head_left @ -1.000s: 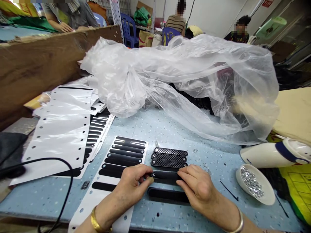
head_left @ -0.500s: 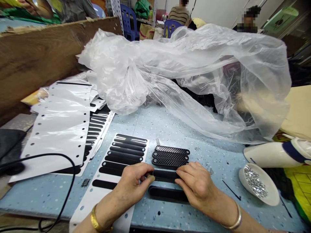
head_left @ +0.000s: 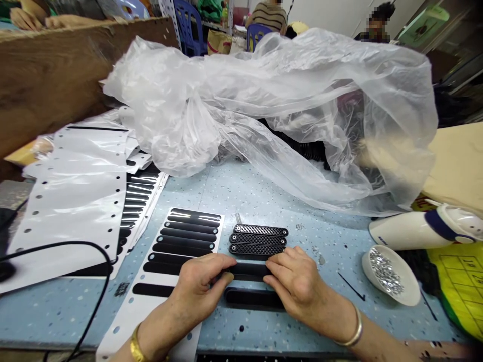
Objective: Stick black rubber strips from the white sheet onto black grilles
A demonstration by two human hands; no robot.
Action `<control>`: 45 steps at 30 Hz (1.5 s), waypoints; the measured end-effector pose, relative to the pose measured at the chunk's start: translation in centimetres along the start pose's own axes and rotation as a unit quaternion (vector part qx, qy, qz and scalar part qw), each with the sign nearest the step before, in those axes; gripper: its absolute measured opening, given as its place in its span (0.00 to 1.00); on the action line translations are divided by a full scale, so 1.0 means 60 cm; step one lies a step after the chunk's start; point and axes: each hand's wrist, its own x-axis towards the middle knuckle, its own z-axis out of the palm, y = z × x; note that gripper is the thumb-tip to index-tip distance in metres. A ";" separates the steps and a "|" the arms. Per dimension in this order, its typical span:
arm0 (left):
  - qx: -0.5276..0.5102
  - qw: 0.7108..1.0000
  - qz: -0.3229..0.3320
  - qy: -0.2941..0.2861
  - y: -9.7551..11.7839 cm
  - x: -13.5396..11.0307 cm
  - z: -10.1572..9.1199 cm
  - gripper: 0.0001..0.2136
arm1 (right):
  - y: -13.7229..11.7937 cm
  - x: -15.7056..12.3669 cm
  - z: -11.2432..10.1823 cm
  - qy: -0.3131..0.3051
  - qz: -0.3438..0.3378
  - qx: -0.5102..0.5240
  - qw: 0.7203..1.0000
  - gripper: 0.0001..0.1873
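Note:
A slim black bar point(head_left: 249, 270) with a smooth top lies between my hands, low over the blue speckled table. My left hand point(head_left: 198, 284) pinches its left end between thumb and fingers; my right hand point(head_left: 296, 279) grips the right end, hiding it. Just nearer to me lies another black bar point(head_left: 253, 298) with rounded ends, partly under my right hand. Several black bars with a cross-hatched face and small metal fittings point(head_left: 260, 239) sit side by side beyond my fingers. Left of them is a white backing sheet point(head_left: 130, 314) with black rounded stickers point(head_left: 190, 234).
A white bowl point(head_left: 409, 291) of small metal parts stands at right, near a hex key point(head_left: 352, 286) and a white bottle point(head_left: 400, 230). Crumpled clear plastic point(head_left: 283, 90) spans the back. Sticker sheets point(head_left: 83, 186) and a black cable point(head_left: 100, 296) lie left, by a wooden board point(head_left: 56, 75).
The view has shifted slightly, so the scene sits a little further left. Both hands stay at the ends of the bar, with only slight finger movement.

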 end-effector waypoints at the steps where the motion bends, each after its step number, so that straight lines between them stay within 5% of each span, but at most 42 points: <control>1: 0.002 1.000 0.008 -0.001 0.000 0.001 -0.001 0.08 | 0.000 0.000 0.000 0.002 0.002 0.002 1.000 0.10; 20: 0.048 0.995 0.081 0.015 -0.015 0.004 0.004 0.08 | 0.020 -0.018 0.027 0.087 0.007 0.127 0.988 0.11; 35: 0.053 0.990 0.129 0.031 -0.014 0.008 0.005 0.07 | 0.024 -0.020 0.023 0.074 -0.044 0.076 0.993 0.10; 45: 0.063 0.985 0.158 0.019 -0.017 0.009 0.005 0.07 | 0.031 -0.022 0.026 0.076 -0.012 0.130 0.989 0.10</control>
